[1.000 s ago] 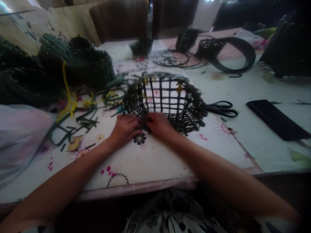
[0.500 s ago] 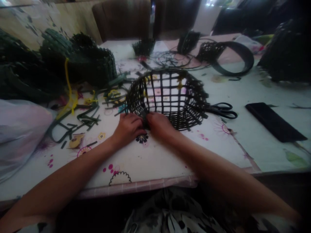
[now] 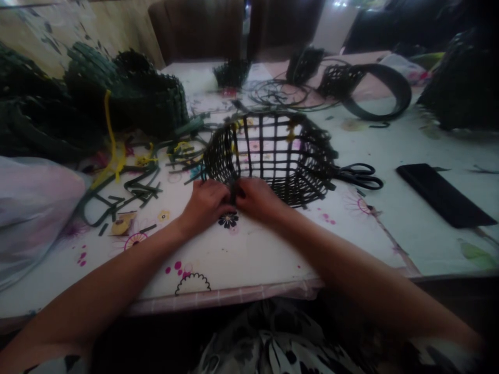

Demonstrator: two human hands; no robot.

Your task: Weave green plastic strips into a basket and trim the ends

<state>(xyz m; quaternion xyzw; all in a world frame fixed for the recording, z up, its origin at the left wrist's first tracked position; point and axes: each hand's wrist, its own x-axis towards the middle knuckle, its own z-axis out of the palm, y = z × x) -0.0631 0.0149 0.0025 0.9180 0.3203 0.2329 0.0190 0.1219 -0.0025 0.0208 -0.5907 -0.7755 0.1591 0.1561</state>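
Observation:
A dark woven basket [image 3: 273, 166] with an open grid lies on the patterned tablecloth, its mouth facing me. My left hand [image 3: 208, 201] is closed on the near left part of its rim. Right beside it, my right hand [image 3: 255, 196] pinches the same rim, fingers curled and partly hidden. Black-handled scissors [image 3: 360, 175] rest at the basket's right side, their blades out of sight by the weave.
Cut green strips [image 3: 142, 189] and yellow ties [image 3: 113, 140] litter the left. Dark woven baskets [image 3: 156, 104] stand behind them, near a pale plastic bag [image 3: 35, 213]. A black phone [image 3: 444, 195] lies right; a coiled band [image 3: 401, 93] sits behind.
The view has shifted slightly. My right hand's fingers have turned a little at the rim, while both hands stay at the same part of the basket.

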